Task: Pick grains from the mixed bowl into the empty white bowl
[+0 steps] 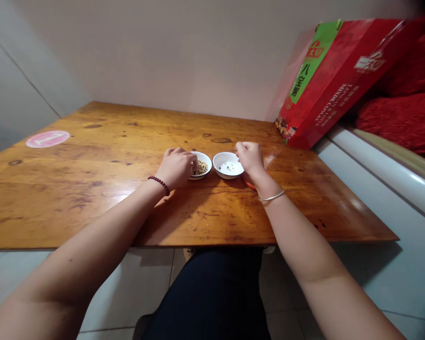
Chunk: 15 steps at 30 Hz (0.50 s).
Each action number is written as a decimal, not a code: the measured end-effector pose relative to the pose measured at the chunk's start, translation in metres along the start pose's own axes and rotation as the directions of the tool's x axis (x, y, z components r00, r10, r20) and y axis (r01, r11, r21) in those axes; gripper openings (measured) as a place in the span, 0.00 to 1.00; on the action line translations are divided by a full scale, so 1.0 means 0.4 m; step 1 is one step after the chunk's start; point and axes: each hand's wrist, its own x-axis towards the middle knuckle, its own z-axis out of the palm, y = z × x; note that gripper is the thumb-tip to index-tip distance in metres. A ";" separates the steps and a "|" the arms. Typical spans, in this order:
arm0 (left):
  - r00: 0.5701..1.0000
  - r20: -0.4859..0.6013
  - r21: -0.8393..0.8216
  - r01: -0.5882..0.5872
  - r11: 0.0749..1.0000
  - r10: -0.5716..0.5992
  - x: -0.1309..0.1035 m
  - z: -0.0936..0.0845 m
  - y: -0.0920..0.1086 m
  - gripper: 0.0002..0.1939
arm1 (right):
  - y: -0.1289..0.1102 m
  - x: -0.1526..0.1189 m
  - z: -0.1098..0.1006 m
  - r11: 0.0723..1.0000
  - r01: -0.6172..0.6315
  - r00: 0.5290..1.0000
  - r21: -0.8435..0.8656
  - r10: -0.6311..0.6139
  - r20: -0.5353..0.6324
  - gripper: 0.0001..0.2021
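Two small white bowls stand side by side on the wooden table. My left hand (177,166) is at the left bowl (208,160), its fingers bent together over the rim; that bowl holds a pile of mixed beans or grains (200,167). What the fingertips hold, if anything, is hidden. In the right bowl (222,158) lie several scattered small pieces, some pale and some dark. My right hand (250,156) is closed at this bowl's right rim, and I cannot make out what is in it. Part of a red-orange round object (248,182) shows under my right wrist.
A wooden table (102,174) reaches back to a pale wall. Its left end bears a pink oval sticker (47,139). At the back right leans a large red box (340,80) with a green panel, beside red fabric (400,118) on a white surface.
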 end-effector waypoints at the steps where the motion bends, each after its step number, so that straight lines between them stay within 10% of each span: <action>1: 1.000 0.001 0.004 0.007 1.000 -0.007 0.000 0.001 -0.002 0.14 | 0.000 0.000 0.000 1.000 -0.001 1.000 -0.001 0.001 0.000 0.17; 15: 0.995 0.089 0.029 0.047 0.999 -0.049 0.003 0.007 -0.006 0.21 | -0.002 -0.006 0.005 1.000 -0.009 1.000 -0.008 0.009 0.007 0.15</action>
